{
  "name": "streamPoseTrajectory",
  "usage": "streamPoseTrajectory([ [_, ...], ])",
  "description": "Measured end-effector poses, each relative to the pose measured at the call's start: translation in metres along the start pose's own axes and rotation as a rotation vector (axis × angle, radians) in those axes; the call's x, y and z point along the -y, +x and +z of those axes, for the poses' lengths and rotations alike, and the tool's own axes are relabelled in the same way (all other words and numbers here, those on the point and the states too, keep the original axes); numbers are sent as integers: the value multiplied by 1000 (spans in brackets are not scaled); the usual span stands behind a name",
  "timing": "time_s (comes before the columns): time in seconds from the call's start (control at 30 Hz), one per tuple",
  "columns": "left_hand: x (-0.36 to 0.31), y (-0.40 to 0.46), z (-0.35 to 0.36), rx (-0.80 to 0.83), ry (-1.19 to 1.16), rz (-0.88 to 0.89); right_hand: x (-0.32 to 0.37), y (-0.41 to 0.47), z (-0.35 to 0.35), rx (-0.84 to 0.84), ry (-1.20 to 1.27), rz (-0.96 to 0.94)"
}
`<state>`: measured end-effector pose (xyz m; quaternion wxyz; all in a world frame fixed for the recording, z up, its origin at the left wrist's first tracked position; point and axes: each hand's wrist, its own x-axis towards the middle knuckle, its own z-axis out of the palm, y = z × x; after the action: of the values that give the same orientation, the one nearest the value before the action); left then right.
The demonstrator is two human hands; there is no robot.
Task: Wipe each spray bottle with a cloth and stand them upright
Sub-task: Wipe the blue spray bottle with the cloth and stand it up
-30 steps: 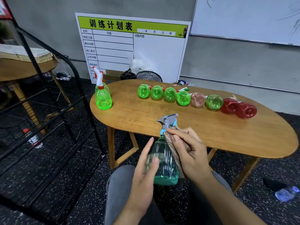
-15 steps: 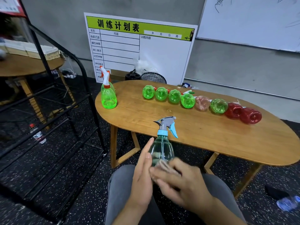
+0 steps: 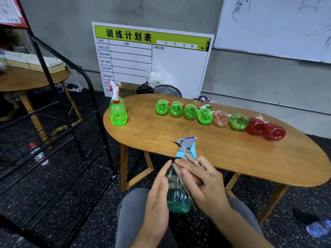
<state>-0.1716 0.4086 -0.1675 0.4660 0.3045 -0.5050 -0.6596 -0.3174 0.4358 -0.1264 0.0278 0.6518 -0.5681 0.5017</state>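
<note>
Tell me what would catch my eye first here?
Probably the row of lying bottles, green, pink and red, across the far side of the wooden table. Up close, the left hand steadies a teal spray bottle while the right hand presses a brown cloth against it.

Wall: grey concrete wall [image 3: 250, 77] beyond the hands; a whiteboard [image 3: 279, 24] with doodles up to their right
Chart: a green-headed chart board [image 3: 152, 56] leans on the wall straight ahead
Table: an oval wooden table [image 3: 241, 158] just past the hands; angled wooden legs
Floor: dark speckled floor [image 3: 62, 221] under everything
Left of the hands: a black metal rack [image 3: 59, 122]; behind it a round wooden table [image 3: 32, 79] bearing a woven tray [image 3: 44, 64]
</note>
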Motion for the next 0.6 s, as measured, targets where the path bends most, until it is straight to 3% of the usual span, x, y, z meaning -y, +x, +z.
streamPoseTrajectory([
  [0.17,-4,2,-3,-29,-99,-32,5,-37,-1,232,-142,-330],
  [0.27,-8,1,-2,-9,-102,-8,3,-36,-4,239,-201,-413],
  [0.33,-5,2,-2,-10,-65,2,3,-23,-5,207,-206,-363],
  [0.5,-5,-1,2,6,-31,-14,0,11,-1,5,-52,-5],
  [0.6,-3,-1,0,-17,-36,-14,1,9,3,-12,-48,-10],
])
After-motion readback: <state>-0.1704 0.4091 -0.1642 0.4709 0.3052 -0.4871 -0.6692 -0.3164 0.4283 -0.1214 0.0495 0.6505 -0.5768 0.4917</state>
